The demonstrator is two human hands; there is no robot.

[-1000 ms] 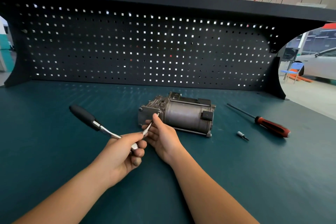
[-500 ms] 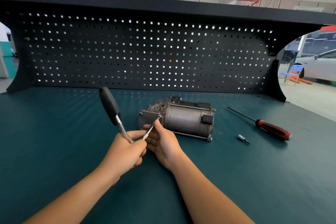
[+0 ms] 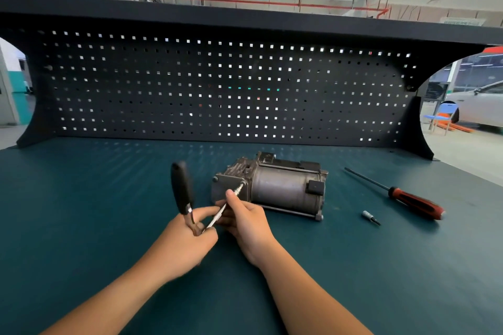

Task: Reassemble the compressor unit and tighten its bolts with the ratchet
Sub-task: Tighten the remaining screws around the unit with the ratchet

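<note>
Ratchet (image 3: 181, 187) first, furthest left. Its black handle stands almost upright above the left hand (image 3: 185, 242), whose fingers are curled round the bare steel neck just below that handle, close to the head. The polished neck looks slick and gives little leverage. I judge the rubbery black handle the better place to hold once real torque is wanted, since the ratchet is stiff steel and should not flex.

From the head a thin extension bar (image 3: 217, 216) runs up and to the right, away from the left hand's grip, to a bolt (image 3: 243, 184) at the corner of the end plate. The right hand (image 3: 245, 221) pinches this bar, with the thumb laid along it toward the bolt. The bar is long and slim and could probably tip off the bolt head, so a steadying pinch near its far end suits it.

Just beyond the right hand's fingers the compressor unit (image 3: 283, 190) lies on its side on the green bench mat (image 3: 81, 212). It is all cast metal and steel drum, so it looks heavy, rigid and likely to stay put. The round body might roll under a hard pull, and the squared end housing offers the surest hold.

Well right of both hands lie a loose bit (image 3: 370, 217) and a red-handled screwdriver (image 3: 415, 202), neither touched by a hand.
</note>
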